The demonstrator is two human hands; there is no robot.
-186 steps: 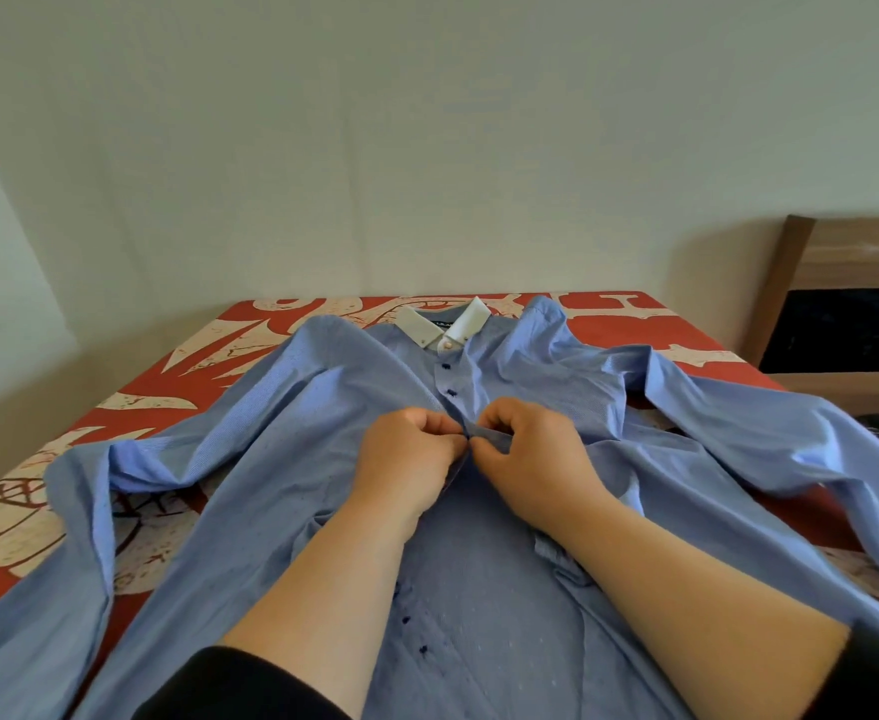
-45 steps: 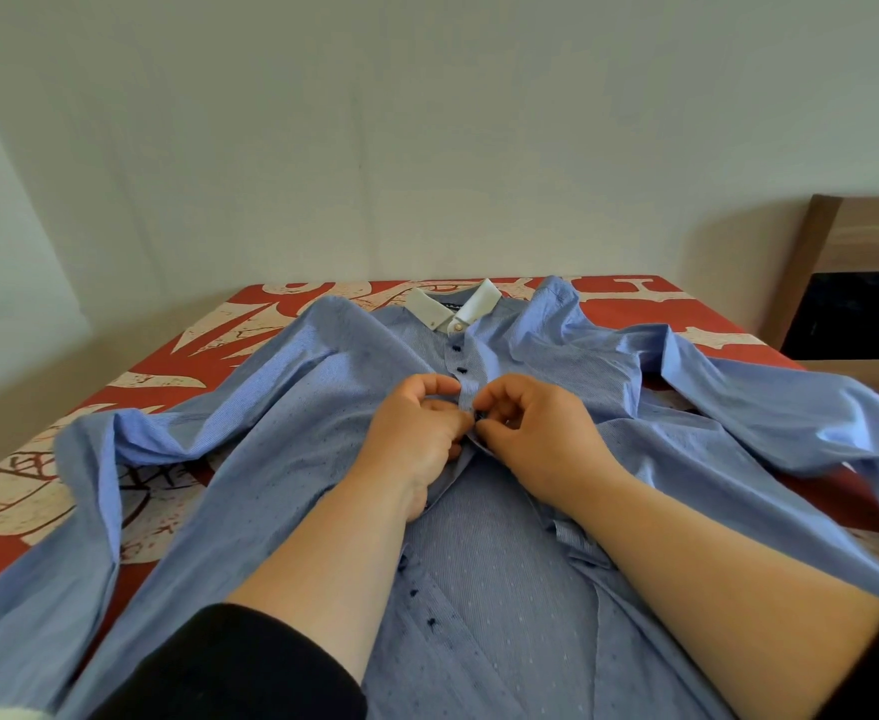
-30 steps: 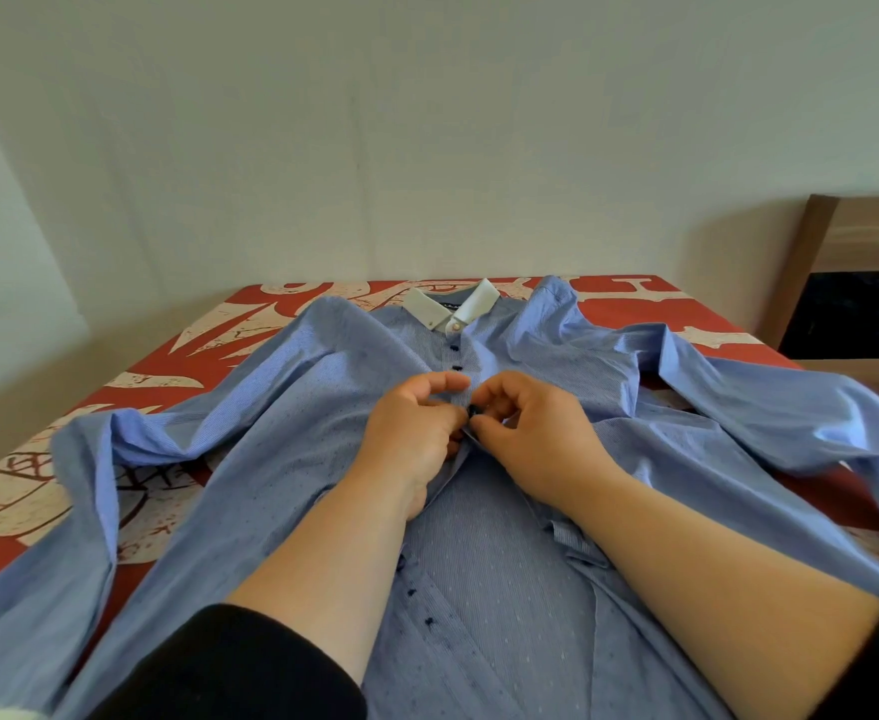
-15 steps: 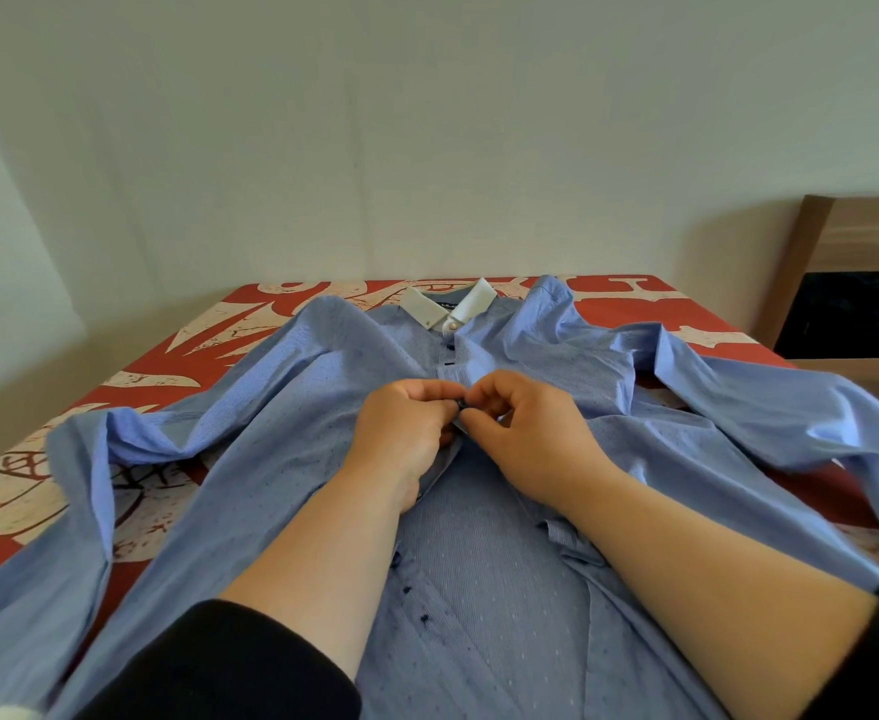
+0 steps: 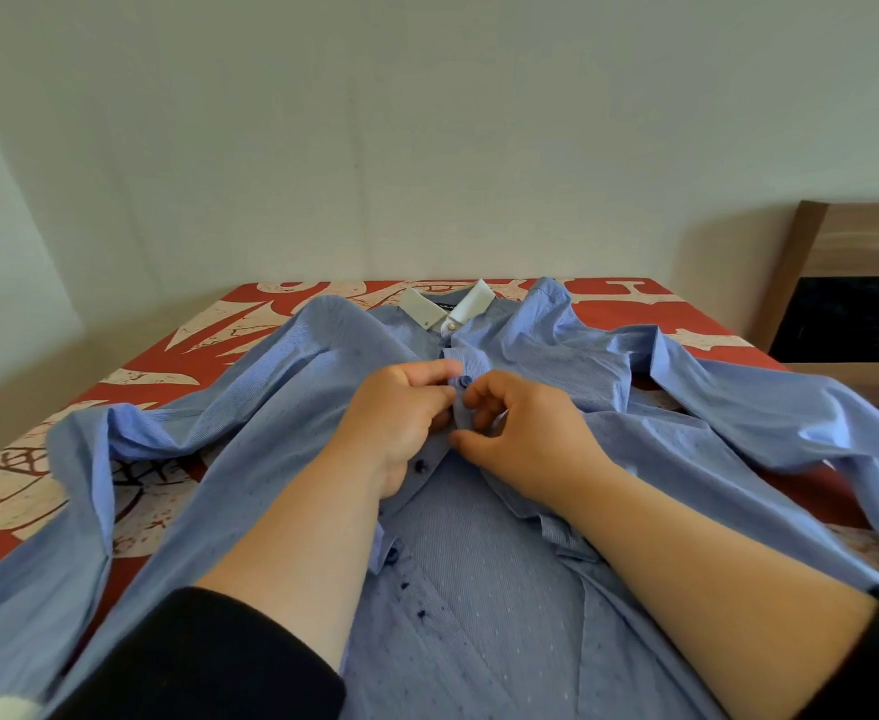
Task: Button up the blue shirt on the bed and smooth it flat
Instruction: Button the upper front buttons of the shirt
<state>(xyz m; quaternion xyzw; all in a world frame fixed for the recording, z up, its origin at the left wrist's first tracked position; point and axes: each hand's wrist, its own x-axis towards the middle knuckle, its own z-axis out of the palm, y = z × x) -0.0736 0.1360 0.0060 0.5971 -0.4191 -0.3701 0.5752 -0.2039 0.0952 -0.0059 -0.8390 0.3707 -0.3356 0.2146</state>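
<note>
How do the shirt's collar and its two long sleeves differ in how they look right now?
The collar is pale, almost white, while the sleeves are blue. The collar lies small and neat at the far end; the left sleeve and right sleeve sprawl outward, creased and folded, over the red patterned bedcover. All belong to the same blue shirt and lie untouched by either hand.

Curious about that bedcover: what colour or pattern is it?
Red with cream-white printed shapes, seen in the head view around the blue shirt: bedcover.
</note>
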